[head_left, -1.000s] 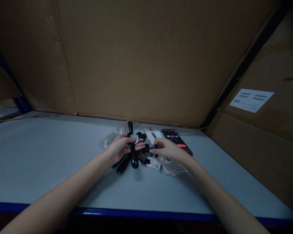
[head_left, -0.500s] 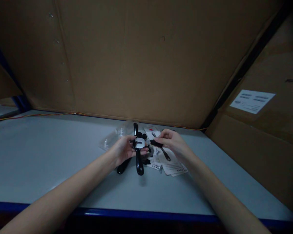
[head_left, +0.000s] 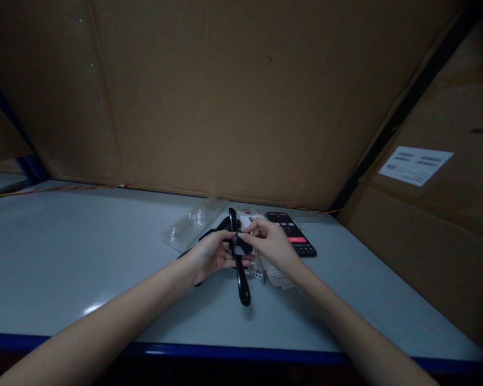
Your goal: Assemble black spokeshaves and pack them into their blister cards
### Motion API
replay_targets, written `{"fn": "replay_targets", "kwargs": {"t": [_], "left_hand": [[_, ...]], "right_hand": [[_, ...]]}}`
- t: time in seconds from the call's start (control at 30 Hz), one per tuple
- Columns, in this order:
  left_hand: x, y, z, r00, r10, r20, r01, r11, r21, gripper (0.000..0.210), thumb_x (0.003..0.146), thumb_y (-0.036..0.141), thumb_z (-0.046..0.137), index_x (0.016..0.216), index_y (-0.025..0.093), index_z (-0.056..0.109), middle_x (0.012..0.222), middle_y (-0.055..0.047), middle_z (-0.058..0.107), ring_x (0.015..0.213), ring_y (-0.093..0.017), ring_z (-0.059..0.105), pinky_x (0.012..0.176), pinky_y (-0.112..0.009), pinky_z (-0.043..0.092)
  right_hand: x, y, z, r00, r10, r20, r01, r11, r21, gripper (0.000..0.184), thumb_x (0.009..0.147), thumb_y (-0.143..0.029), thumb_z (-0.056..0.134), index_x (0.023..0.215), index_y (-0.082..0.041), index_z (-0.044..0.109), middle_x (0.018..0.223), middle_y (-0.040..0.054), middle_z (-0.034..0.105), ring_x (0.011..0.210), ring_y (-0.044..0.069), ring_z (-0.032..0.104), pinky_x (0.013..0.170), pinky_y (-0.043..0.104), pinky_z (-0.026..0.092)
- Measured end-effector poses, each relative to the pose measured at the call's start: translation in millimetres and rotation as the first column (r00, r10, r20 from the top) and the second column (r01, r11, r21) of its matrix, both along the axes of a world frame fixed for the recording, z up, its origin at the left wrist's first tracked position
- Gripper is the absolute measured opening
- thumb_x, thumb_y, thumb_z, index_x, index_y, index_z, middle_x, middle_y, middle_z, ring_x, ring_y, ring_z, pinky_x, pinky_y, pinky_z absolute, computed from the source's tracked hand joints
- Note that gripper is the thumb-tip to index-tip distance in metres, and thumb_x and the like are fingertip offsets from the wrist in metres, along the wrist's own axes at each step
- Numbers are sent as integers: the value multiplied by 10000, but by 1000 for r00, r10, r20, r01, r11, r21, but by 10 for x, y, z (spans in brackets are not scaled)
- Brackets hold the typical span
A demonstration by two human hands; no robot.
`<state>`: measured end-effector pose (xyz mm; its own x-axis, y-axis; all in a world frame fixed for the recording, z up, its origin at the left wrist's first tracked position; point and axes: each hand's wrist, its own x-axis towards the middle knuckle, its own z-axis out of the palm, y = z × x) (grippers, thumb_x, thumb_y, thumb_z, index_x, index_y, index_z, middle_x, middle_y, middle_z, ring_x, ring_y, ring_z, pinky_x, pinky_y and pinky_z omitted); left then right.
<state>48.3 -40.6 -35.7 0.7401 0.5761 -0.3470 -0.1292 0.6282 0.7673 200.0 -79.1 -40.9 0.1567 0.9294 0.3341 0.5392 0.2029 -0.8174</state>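
The left hand's fingers hold the black two-handled tool over the bench, long axis running from back edge toward front. The right hand meets its middle from the right, fingertips pinched narrow; what they grip, I cannot tell.

Cups left hand around middle of black tool, fingers beneath; pinches with right hand at same middle, fingertips close together; angles both forearms inward toward tool.
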Motion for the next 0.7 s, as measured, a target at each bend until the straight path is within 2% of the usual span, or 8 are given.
{"fn": "replay_targets", "kwargs": {"t": [0.1,0.27,0.43,0.5,0.6,0.7], "left_hand": [[-5,-15,14,1000,-16,20,16,1000,-8,224,776,190,404,893,56,540,725,-125,648,725,-229,656,775,-367,501],[-19,-27,33,1000,-6,23,6,1000,8,240,734,146,410,901,36,544,720,-138,653,678,-209,655,768,-351,506],[-19,-15,33,999,25,28,-25,999,25,207,744,118,479,922,29,538,813,-163,658,761,-204,655,787,-321,507],[-23,-7,49,997,73,2,-73,995,67,202,749,97,513,939,32,532,862,-167,654,765,-196,655,763,-291,518],[-39,21,76,989,146,-11,-144,985,99,210,749,53,520,957,21,521,908,-183,643,775,-197,654,740,-261,528],[-59,63,83,984,179,-9,-177,979,101,227,749,37,516,975,18,509,879,-184,645,760,-192,655,712,-251,535]], "right_hand": [[-87,-32,-4,999,-32,31,32,999,2,194,673,-344,629,678,-199,500,469,-48,465,440,111,450,415,215,317],[-176,-80,19,999,43,3,-43,998,-35,215,727,-400,567,696,-208,474,465,-51,462,409,100,433,389,201,292],[39,-58,90,998,52,-18,-52,998,25,245,809,-438,432,845,-203,492,466,-66,422,404,99,410,403,201,293],[232,-36,105,995,22,98,-22,1000,-7,228,799,-418,450,826,-199,509,500,-53,449,444,104,429,443,210,315],[501,-8,75,926,81,369,-12,982,-186,213,706,-395,579,763,-192,552,618,-6,530,562,129,487,499,226,331],[607,8,-1,875,185,446,-36,946,-322,235,638,-368,648,761,-189,559,684,13,562,611,144,505,522,234,337]]}}
